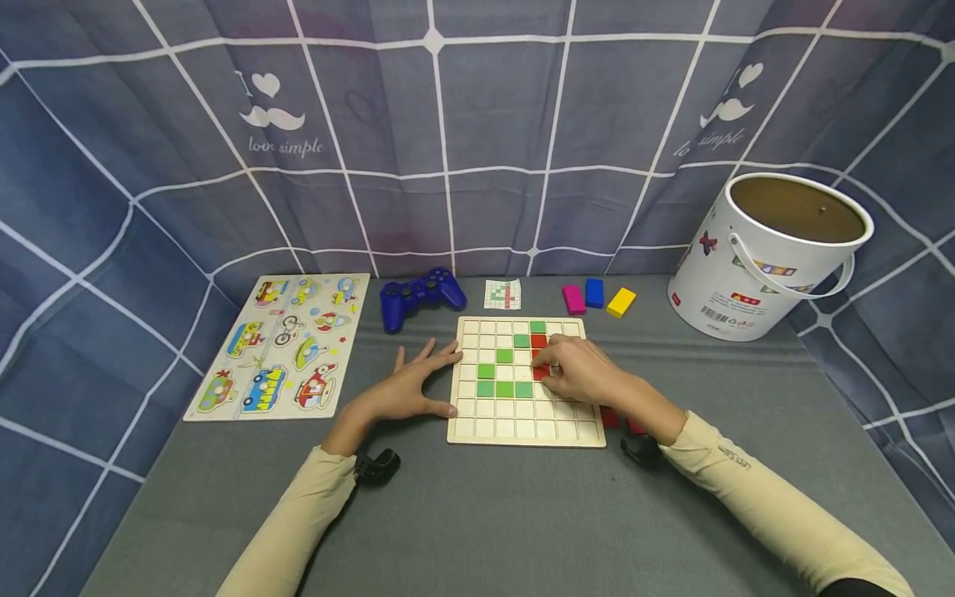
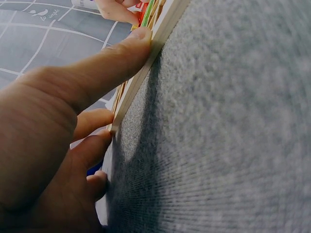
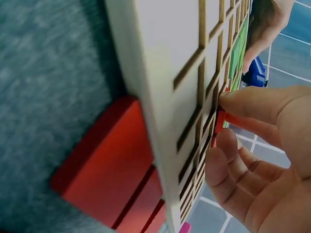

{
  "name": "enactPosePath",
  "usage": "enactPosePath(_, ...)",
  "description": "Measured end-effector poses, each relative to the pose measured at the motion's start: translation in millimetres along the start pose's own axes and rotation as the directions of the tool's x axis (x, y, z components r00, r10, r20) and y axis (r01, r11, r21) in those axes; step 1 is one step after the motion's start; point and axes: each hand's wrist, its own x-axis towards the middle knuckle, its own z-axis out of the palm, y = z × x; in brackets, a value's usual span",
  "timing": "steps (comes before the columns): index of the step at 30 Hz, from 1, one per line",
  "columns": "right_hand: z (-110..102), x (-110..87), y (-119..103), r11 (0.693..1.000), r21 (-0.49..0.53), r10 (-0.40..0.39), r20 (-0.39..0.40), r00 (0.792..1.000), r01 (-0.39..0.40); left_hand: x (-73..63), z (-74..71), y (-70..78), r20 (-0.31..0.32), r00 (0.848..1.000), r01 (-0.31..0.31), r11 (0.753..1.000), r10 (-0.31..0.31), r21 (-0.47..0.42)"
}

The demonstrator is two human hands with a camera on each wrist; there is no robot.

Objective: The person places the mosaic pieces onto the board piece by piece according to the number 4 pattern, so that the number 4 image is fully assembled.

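A wooden grid board [image 1: 477,429] lies on the grey table in front of the person. Several green tiles [image 1: 505,356] form a diagonal and a short row in its cells, and red tiles [image 1: 539,341] run down one column. With its fingers spread, the left hand [image 1: 406,388] touches the board's left edge; the thumb [image 2: 131,48] rests against the rim. Over the red column, the right hand [image 1: 589,369] pinches a red tile [image 3: 220,120] between thumb and fingertips at the board's surface. More red tiles [image 3: 112,165] lie beside the board's right edge, partly hidden under the right forearm.
Behind the board are a small pattern card [image 1: 502,294], a blue game controller [image 1: 419,295], and pink [image 1: 574,299], blue [image 1: 594,293] and yellow [image 1: 621,303] blocks. A picture puzzle board [image 1: 291,348] lies left. A white bucket [image 1: 734,286] stands at the back right.
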Motion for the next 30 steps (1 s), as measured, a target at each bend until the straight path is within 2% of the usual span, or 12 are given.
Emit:
enactPosePath(9,-9.7,-16.6,8.0,0.999,0.021,0.04,-0.029,0.999,-0.04,-0.5,2.2,-1.3,0.01,1.0,-0.005,1.0,0.005,-0.015)
enactPosePath(15,-23.7,-40.0,26.2,0.997,0.004,0.082,-0.048,0.995,-0.082,-0.4,0.2,-1.2,0.009,1.0,0.006,1.0,-0.006,-0.004)
enactPosePath(23,-32.2,-69.5,44.1,0.988,-0.018,0.155,-0.043,0.987,-0.155,-1.8,-2.1,-0.1,0.002,1.0,-0.017,1.0,0.017,-0.005)
enactPosePath(27,-33.0,-75.1,46.0,0.981,-0.029,0.19,-0.038,0.981,-0.191,-2.9,-2.2,1.5,0.005,1.0,-0.021,1.0,0.021,-0.015)
enactPosePath(30,-33.6,-74.7,46.7,0.982,-0.028,0.187,-0.043,0.981,-0.189,-3.0,-1.7,1.8,0.003,1.0,-0.02,1.0,0.02,-0.019)
